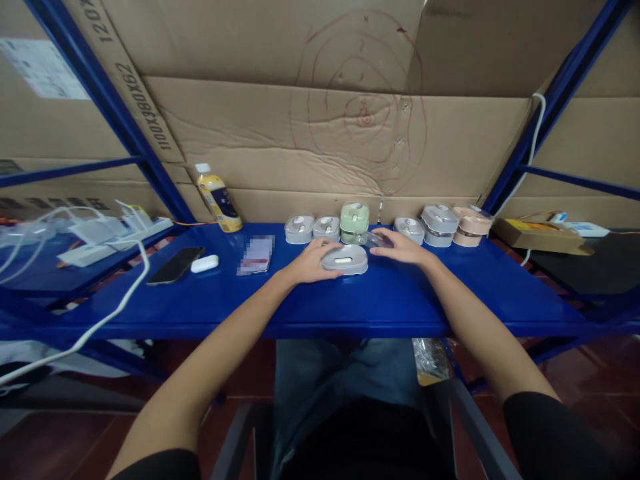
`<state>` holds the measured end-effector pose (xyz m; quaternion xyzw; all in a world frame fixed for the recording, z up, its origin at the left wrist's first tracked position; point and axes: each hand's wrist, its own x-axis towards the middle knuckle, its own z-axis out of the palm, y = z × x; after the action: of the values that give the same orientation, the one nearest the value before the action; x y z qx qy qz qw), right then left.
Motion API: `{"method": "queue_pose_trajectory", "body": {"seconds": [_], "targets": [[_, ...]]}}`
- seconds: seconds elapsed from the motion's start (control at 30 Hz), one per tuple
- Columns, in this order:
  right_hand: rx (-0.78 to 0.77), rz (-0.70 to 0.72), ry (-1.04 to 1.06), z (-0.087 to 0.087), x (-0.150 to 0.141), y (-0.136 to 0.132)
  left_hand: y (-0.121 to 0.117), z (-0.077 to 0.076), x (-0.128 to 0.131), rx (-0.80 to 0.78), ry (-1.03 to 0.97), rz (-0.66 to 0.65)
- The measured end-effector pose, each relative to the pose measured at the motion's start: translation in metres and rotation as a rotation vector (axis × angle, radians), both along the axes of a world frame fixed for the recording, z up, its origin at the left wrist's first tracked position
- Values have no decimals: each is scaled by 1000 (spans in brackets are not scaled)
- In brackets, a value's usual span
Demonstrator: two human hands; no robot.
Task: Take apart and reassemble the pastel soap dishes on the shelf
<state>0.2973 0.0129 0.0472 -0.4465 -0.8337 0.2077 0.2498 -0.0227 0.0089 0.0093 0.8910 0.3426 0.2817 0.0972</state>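
My left hand (pixel 314 262) is closed on the left side of a grey rounded case (pixel 353 266) standing on the blue table. A small white oblong piece (pixel 343 260) shows on top of that case. To its right and just above it, my right hand (pixel 399 247) grips a clear transparent lid (pixel 373 239) by the right edge, held tilted and apart from the case. Right behind the lid stands a stack of green cases (pixel 355 217); whether the lid touches it, I cannot tell.
Grey cases (pixel 299 229) stand at the back left, with stacked grey cases (pixel 440 220) and pink cases (pixel 471 220) at the back right. Left are a yellow bottle (pixel 220 200), a phone (pixel 176 265), a white earbud case (pixel 205 264) and a blurred-out phone-like object (pixel 257 255).
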Motion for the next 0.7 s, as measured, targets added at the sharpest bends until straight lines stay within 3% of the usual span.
{"method": "queue_pose_trajectory", "body": {"seconds": [0.13, 0.3, 0.53, 0.7], "targets": [[-82, -139, -228, -1, 14, 4, -1, -1, -6, 33, 67, -6], [-12, -189, -405, -10, 14, 9, -2, 1, -3, 33, 21, 25], [-92, -225, -522, -4, 16, 12, -3, -2, -6, 73, 36, 278], [-148, -244, -529, 0, 16, 14, -10, -10, -13, 74, 8, 378]]}}
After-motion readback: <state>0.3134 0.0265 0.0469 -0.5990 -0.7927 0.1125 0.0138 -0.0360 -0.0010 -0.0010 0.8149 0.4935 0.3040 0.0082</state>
